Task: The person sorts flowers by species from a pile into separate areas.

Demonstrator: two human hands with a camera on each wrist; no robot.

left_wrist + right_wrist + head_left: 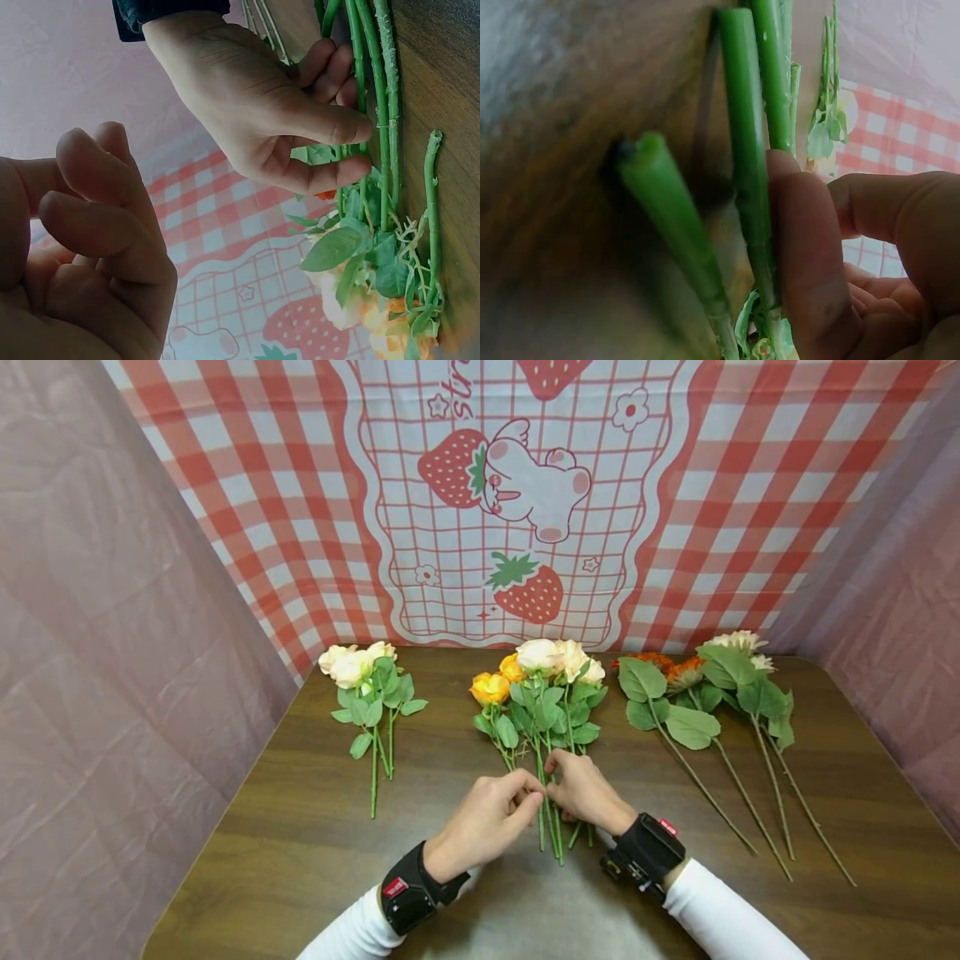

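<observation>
A bunch of cream roses (542, 656) and orange roses (491, 688) lies mid-table, blooms away from me, green stems (557, 839) toward me. My right hand (588, 792) pinches a rose stem (358, 60) between thumb and fingers, clearest in the left wrist view. Beside it, my left hand (483, 818) hovers just left of the stems with fingers loosely bent; the left wrist view shows nothing in its grasp (97, 255). Close up in the right wrist view, cut stem ends (651, 165) stand beside the right fingers (810, 255).
A smaller group of cream roses (351, 668) lies at the left. To the right are orange flowers (686, 672) and pale flowers (738, 643) with broad leaves and long stems. A checked strawberry cloth (300, 485) hangs behind the wooden table (300, 852).
</observation>
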